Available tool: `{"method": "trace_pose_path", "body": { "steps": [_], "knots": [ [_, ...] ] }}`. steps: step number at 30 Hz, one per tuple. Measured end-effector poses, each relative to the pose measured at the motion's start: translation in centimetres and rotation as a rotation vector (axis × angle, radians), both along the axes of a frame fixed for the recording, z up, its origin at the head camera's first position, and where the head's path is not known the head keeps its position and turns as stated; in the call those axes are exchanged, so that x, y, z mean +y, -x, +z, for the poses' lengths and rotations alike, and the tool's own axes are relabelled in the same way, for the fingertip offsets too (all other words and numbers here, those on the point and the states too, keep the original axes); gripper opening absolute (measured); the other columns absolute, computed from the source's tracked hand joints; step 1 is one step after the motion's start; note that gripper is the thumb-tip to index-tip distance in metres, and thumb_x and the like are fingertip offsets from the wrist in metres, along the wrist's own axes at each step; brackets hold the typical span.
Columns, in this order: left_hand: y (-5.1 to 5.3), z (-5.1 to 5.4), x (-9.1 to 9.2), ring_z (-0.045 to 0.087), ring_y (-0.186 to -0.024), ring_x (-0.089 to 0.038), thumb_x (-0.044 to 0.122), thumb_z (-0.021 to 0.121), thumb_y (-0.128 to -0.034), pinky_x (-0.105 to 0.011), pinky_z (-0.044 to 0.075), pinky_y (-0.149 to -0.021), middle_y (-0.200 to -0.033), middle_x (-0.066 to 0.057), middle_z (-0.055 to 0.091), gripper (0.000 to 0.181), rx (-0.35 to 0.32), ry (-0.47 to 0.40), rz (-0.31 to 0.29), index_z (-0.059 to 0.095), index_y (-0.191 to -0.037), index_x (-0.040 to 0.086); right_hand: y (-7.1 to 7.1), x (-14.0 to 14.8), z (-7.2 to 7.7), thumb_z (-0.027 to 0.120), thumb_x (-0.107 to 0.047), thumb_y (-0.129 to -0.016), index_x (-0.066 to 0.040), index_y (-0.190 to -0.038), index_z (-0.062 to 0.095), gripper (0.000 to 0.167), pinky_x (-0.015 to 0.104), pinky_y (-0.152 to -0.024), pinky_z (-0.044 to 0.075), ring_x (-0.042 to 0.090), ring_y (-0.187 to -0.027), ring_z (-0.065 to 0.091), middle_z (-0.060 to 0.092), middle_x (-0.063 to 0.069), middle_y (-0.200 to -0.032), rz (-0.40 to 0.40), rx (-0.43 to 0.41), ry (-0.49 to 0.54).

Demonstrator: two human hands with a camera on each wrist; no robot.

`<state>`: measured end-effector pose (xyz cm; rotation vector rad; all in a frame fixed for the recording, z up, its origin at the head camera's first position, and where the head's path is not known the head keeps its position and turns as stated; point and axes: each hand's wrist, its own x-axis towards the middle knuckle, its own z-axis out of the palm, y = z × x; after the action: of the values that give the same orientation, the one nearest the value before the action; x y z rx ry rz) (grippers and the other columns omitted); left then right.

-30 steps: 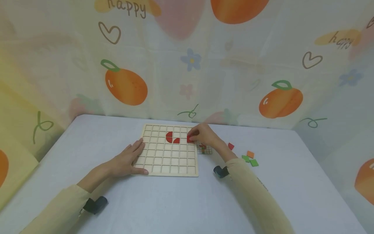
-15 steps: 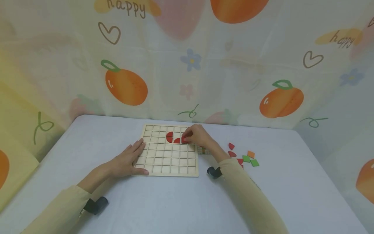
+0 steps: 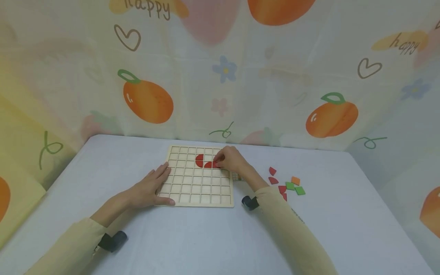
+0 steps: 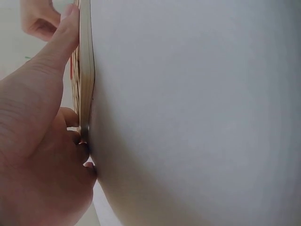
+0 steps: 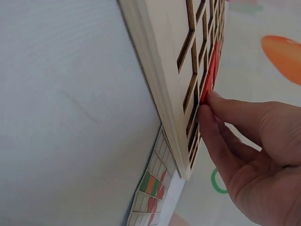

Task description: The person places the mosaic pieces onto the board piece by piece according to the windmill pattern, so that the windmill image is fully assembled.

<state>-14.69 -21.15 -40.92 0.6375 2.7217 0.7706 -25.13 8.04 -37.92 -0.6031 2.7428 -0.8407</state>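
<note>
A wooden grid board lies on the white table. My left hand rests along its left side, fingers extended, thumb at the near edge. In the left wrist view that thumb lies against the board's rim. Over the upper right of the grid, my right hand pinches a red tile between thumb and fingertips, at the surface of the cells. The fingers partly cover this tile, so its full shape is hidden. Left of it, red quarter-round tiles sit in the grid.
A small printed pattern card lies beside the board's right edge, partly under my right hand in the head view. Farther right are several loose red tiles, an orange tile and green tiles. A fruit-print curtain hangs behind the table.
My right hand has moved left with the red tile, from the board's right edge to beside the red tiles in the grid. Loose red tiles behind the forearm are uncovered. My left hand stays still.
</note>
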Motion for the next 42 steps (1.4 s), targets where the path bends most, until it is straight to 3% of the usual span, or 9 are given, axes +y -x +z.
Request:
{"method": "trace_pose_path", "body": {
  "steps": [9,16,27,37,42],
  "knots": [
    [0.0,0.1,0.0,0.005,-0.148,-0.042,0.058,0.076,-0.0755,-0.057,0.005,-0.119,-0.162,-0.024,0.003,0.119,0.002,-0.007,-0.004,0.015,-0.152,-0.009,-0.1,0.0,-0.3,0.074,-0.006,-0.087,-0.003,-0.102,0.076,0.016,0.031,-0.086,0.053,0.020,-0.097,0.065,0.073,0.007,-0.101,0.014,0.027,-0.015],
    [-0.1,0.0,0.1,0.005,-0.148,-0.042,0.058,0.076,-0.0758,-0.058,0.006,-0.118,-0.162,-0.024,0.004,0.119,-0.001,-0.003,-0.007,0.015,-0.152,-0.009,-0.2,0.4,0.0,0.070,-0.008,-0.090,-0.004,-0.110,0.074,0.021,0.031,-0.087,0.053,0.020,-0.099,0.064,0.072,0.006,-0.106,0.023,-0.009,-0.003],
    [-0.1,0.1,0.1,0.006,-0.147,-0.043,0.057,0.076,-0.0758,-0.059,0.006,-0.118,-0.161,-0.025,0.004,0.118,0.003,-0.003,-0.007,0.015,-0.152,-0.010,-0.3,2.5,1.2,0.066,-0.011,-0.094,-0.006,-0.114,0.072,0.022,0.029,-0.080,0.054,0.018,-0.094,0.062,0.070,0.003,-0.106,0.044,-0.029,-0.015],
    [0.0,-0.2,0.0,0.006,-0.148,-0.043,0.060,0.075,-0.0761,-0.058,0.006,-0.118,-0.162,-0.024,0.003,0.119,0.002,-0.004,-0.008,0.015,-0.152,-0.009,-0.5,4.7,2.2,0.066,-0.005,-0.093,0.000,-0.116,0.070,0.024,0.026,-0.070,0.054,0.020,-0.091,0.064,0.070,0.009,-0.103,0.104,0.006,-0.017],
    [0.1,-0.3,0.0,0.006,-0.148,-0.042,0.060,0.075,-0.0756,-0.058,0.006,-0.118,-0.162,-0.024,0.003,0.120,-0.001,-0.005,-0.007,0.015,-0.152,-0.009,-0.7,6.2,2.2,0.066,-0.002,-0.092,0.003,-0.114,0.070,0.024,0.029,-0.074,0.055,0.023,-0.094,0.065,0.070,0.011,-0.103,0.109,0.032,-0.023]
  ]
}}
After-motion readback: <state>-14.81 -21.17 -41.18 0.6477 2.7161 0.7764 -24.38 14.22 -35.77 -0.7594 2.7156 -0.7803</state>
